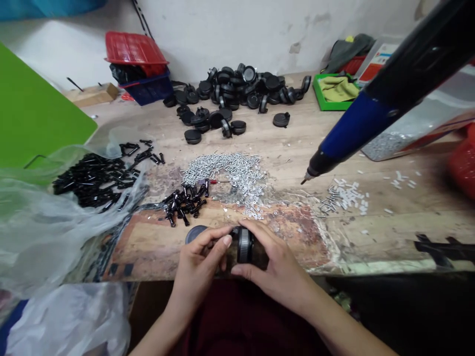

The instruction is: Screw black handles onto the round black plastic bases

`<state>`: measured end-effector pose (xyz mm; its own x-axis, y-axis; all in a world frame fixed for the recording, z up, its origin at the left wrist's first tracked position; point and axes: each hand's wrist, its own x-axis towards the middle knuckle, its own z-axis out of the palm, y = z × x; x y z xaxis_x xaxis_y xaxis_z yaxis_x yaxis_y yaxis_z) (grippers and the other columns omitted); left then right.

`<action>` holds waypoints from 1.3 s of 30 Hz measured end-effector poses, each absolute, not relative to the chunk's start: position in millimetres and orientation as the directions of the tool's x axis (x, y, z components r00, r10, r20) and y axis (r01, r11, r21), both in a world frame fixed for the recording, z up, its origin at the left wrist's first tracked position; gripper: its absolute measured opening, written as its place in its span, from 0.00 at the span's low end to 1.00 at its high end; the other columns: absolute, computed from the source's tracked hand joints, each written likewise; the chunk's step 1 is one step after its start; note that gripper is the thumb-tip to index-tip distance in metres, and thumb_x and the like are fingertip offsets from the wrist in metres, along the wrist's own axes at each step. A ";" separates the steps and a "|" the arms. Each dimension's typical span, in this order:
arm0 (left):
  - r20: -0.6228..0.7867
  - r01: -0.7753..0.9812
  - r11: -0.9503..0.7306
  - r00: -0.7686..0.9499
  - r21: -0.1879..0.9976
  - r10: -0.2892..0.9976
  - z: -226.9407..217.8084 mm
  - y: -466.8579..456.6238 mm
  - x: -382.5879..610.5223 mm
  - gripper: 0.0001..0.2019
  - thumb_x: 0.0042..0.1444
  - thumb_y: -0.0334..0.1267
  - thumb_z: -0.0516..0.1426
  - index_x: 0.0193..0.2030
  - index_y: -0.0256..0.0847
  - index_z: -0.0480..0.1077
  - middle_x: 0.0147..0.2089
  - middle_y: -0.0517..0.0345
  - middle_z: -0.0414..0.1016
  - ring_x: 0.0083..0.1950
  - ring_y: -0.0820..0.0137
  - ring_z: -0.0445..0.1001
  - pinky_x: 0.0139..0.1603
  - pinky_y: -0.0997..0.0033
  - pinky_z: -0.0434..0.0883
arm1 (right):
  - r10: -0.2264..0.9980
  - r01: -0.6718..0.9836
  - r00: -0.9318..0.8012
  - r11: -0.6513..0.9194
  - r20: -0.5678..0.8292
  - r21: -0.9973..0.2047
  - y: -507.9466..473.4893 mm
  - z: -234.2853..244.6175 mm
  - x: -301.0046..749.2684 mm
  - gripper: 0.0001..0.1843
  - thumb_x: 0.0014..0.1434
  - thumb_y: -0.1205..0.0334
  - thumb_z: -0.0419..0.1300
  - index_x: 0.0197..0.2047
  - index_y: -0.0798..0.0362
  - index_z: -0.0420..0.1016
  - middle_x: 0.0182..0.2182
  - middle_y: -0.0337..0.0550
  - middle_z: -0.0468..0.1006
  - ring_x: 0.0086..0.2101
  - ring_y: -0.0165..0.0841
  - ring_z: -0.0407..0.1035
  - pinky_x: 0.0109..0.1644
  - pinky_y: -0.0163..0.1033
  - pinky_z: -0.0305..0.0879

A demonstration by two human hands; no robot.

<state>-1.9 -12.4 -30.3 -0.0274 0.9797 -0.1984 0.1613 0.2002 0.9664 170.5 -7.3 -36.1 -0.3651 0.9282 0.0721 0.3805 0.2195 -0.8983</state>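
The person's two hands meet at the near edge of the wooden workbench (237, 143). Both close narrowly around a round black plastic part (245, 244) with a ribbed silver rim, which is held just above the stained bench top. The right hand (274, 262) wraps its near side, and the fingers of the left hand (200, 259) pinch in from the left, hiding much of it. A dark disc (195, 233) sits just behind those fingers; whether it is held or lying loose, I can't tell.

Just beyond the hands, a cluster of black plastic fittings (184, 203) lies beside a spread of silver screws (224, 173). Farther off is a heap of round black caps (237, 89). On the near left, a crumpled clear plastic bag (48, 222) sprawls over the bench edge, reaching a larger pile of black fittings (92, 180). A green board (37, 109) leans behind it.

A blue-and-black electric screwdriver (371, 109) hangs across the right side, its bit pointing down over the bench and blocking part of the far corner. Below it lie scattered white spacers (343, 198). Beyond stand a green tray (334, 91) holding a yellow cloth and a red basket (135, 54) on a blue crate (148, 89).
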 end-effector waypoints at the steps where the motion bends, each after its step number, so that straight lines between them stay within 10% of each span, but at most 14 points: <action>1: -0.208 0.159 0.209 -0.022 0.965 0.978 -30.6 -12.2 -1.4 0.13 0.54 0.40 0.60 0.44 0.39 0.75 0.22 0.63 0.70 0.20 0.78 0.64 0.22 0.78 0.64 | 0.930 0.357 -0.360 0.216 0.079 -0.909 -7.2 -35.8 171.3 0.35 0.52 0.54 0.65 0.60 0.47 0.58 0.55 0.47 0.68 0.55 0.40 0.63 0.59 0.51 0.62; 9: 0.040 0.388 -0.048 0.028 0.921 0.999 -29.8 -16.3 2.5 0.11 0.55 0.36 0.59 0.45 0.42 0.75 0.43 0.54 0.79 0.43 0.67 0.76 0.43 0.71 0.72 | 0.948 0.308 -0.301 0.204 0.108 -0.929 -10.9 -34.0 173.4 0.33 0.47 0.54 0.69 0.55 0.47 0.64 0.50 0.45 0.70 0.50 0.38 0.66 0.54 0.45 0.66; 19: 0.311 0.549 -0.314 0.102 0.775 0.945 -26.8 -28.0 4.8 0.12 0.55 0.27 0.58 0.45 0.43 0.74 0.40 0.58 0.79 0.39 0.73 0.76 0.40 0.77 0.71 | 0.895 0.319 -0.289 0.424 0.339 -0.848 -24.1 -37.3 170.2 0.32 0.51 0.57 0.66 0.57 0.50 0.59 0.50 0.48 0.71 0.49 0.35 0.68 0.54 0.40 0.69; 28: 0.339 0.537 -0.349 0.121 0.768 0.933 -23.1 -30.0 5.1 0.11 0.54 0.26 0.59 0.43 0.41 0.74 0.35 0.60 0.77 0.35 0.76 0.75 0.37 0.79 0.70 | 0.885 0.336 -0.292 0.450 0.363 -0.827 -27.3 -35.4 169.9 0.32 0.51 0.59 0.66 0.57 0.52 0.59 0.49 0.47 0.71 0.49 0.33 0.68 0.55 0.36 0.67; 39: 0.057 0.385 -0.055 0.008 0.921 0.998 -21.8 -27.1 6.8 0.09 0.54 0.32 0.60 0.42 0.46 0.76 0.39 0.62 0.79 0.39 0.75 0.77 0.42 0.80 0.72 | 0.933 0.336 -0.263 0.328 0.246 -0.883 -21.8 -36.0 171.6 0.35 0.46 0.52 0.69 0.55 0.50 0.62 0.47 0.45 0.70 0.48 0.34 0.67 0.53 0.40 0.68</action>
